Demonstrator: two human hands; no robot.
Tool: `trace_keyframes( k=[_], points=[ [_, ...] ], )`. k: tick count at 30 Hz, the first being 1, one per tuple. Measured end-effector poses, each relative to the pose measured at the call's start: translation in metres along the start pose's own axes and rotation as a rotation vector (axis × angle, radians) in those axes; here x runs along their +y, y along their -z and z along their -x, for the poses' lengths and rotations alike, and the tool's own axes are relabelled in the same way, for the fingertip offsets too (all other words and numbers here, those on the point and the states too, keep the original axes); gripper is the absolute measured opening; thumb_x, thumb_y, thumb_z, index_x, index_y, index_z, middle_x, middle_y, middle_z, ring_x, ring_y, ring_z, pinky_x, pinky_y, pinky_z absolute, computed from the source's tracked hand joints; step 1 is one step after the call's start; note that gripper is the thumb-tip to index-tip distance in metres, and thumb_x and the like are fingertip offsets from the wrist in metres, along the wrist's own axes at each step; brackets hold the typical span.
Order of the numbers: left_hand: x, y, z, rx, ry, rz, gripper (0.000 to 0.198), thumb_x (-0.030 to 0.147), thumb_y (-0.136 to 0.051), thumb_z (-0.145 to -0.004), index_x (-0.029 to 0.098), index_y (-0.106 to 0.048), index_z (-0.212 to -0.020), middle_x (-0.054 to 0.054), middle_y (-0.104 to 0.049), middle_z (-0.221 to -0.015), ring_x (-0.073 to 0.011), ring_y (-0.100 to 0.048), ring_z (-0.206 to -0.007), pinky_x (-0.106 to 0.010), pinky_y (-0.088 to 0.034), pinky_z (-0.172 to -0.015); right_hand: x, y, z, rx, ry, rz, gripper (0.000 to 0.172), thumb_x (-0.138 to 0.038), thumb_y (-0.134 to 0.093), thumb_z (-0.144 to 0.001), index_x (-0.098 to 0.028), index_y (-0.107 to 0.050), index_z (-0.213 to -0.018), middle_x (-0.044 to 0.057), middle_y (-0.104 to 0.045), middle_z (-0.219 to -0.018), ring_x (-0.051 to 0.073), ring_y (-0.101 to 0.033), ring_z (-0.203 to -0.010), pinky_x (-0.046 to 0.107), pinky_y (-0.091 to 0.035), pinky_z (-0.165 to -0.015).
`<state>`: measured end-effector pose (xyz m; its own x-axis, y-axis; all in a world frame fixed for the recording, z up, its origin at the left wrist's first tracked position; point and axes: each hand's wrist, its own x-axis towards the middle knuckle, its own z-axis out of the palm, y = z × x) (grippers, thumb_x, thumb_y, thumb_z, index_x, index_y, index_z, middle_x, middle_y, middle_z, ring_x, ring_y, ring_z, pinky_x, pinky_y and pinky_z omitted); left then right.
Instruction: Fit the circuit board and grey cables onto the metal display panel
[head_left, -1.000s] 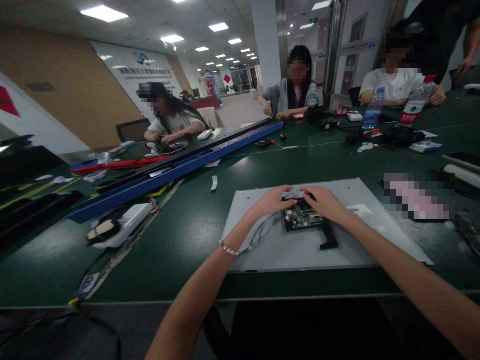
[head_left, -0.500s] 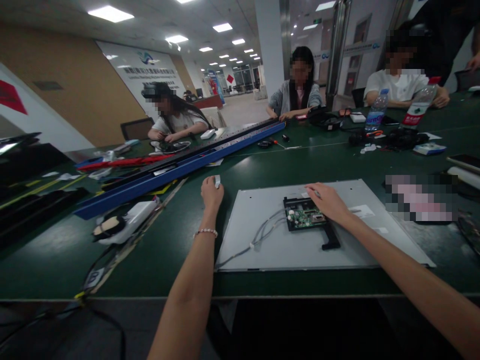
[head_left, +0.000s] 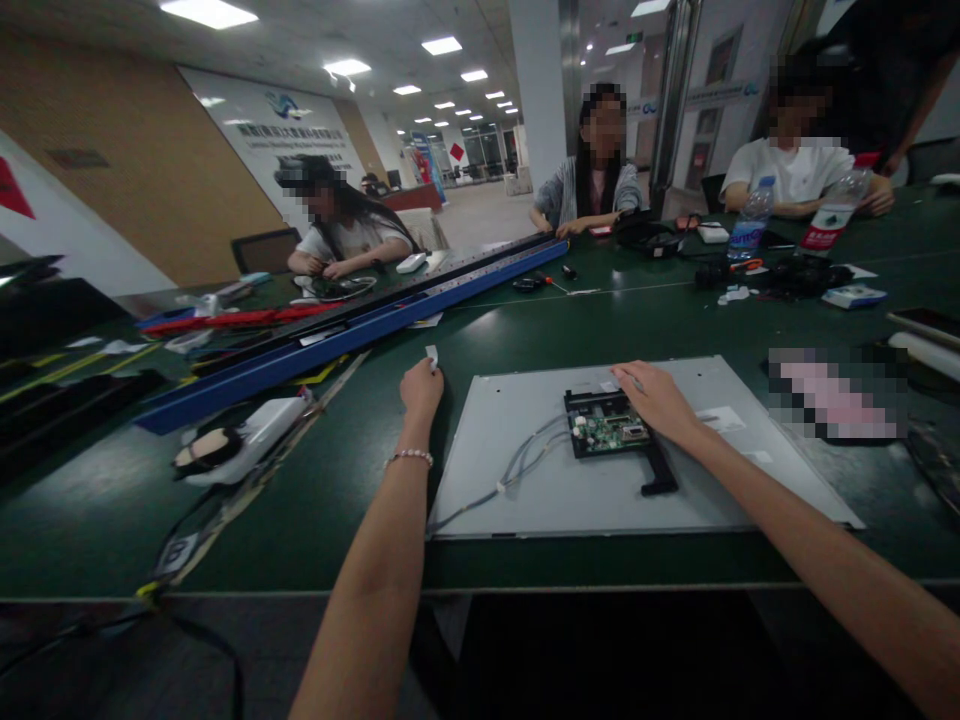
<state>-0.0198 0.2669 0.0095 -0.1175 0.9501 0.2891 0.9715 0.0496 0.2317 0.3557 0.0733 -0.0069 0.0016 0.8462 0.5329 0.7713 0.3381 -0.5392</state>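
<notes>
My left hand [head_left: 421, 388] has left the circuit board [head_left: 604, 432] and gone out past the left edge of the grey panel [head_left: 585, 500]. Its fingertips are now pinched together on the small white strip [head_left: 432, 354] lying on the desk [head_left: 360, 480]; whether the strip has cleared the desk I cannot tell. Grey cables [head_left: 525, 462] lie loose on the panel. The board sits near the panel's far edge, where my right hand [head_left: 656, 400] stays, fingers apart and flat on its far rim, gripping nothing. I judge only that one hand steadies the board now.

The circuit board [head_left: 609, 431] lies on the panel [head_left: 540, 490], cables [head_left: 517, 470] to its left.
</notes>
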Motion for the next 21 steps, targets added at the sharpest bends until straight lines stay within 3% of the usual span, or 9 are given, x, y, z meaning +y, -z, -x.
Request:
trace_keyframes(
  k=[9, 14, 18, 21],
  points=[
    [-0.002, 0.008, 0.003, 0.045, -0.016, -0.011, 0.039, 0.014, -0.040, -0.091, 0.016, -0.070, -0.116, -0.017, -0.070, -0.114, -0.0287, -0.065, -0.107, -0.036, -0.048, -0.089, -0.004, 0.004, 0.000, 0.028, -0.033, -0.049, 0.039, -0.038, -0.035, -0.098, -0.018, -0.068, -0.103, 0.011, -0.072, -0.104, 0.025, -0.064, -0.098, 0.039, -0.047, -0.090],
    [0.003, 0.015, 0.005, 0.099, -0.006, 0.037, 0.036, 0.015, -0.043, -0.090, 0.017, -0.070, -0.113, -0.012, -0.071, -0.113, -0.0258, -0.065, -0.106, -0.033, -0.047, -0.090, -0.005, 0.005, 0.000, 0.071, -0.076, -0.096, 0.040, -0.039, -0.035, -0.098, -0.019, -0.069, -0.103, 0.011, -0.073, -0.103, 0.025, -0.065, -0.099, 0.040, -0.048, -0.090],
    [0.020, 0.030, 0.004, 0.191, -0.127, 0.180, 0.035, 0.012, -0.045, -0.086, 0.016, -0.071, -0.109, -0.007, -0.073, -0.108, -0.0205, -0.066, -0.103, -0.030, -0.045, -0.095, -0.003, 0.005, 0.000, 0.090, -0.086, -0.133, 0.038, -0.039, -0.038, -0.097, -0.018, -0.067, -0.110, 0.012, -0.072, -0.105, 0.025, -0.065, -0.100, 0.043, -0.049, -0.090],
    [0.046, 0.051, 0.010, 0.222, -0.288, 0.344, 0.033, 0.010, -0.048, -0.082, 0.015, -0.072, -0.104, -0.005, -0.074, -0.103, -0.0177, -0.067, -0.098, -0.027, -0.046, -0.096, -0.007, 0.005, 0.000, 0.108, -0.045, -0.165, 0.035, -0.034, -0.047, -0.093, -0.020, -0.062, -0.120, 0.011, -0.069, -0.109, 0.026, -0.064, -0.102, 0.046, -0.049, -0.092]
  ],
)
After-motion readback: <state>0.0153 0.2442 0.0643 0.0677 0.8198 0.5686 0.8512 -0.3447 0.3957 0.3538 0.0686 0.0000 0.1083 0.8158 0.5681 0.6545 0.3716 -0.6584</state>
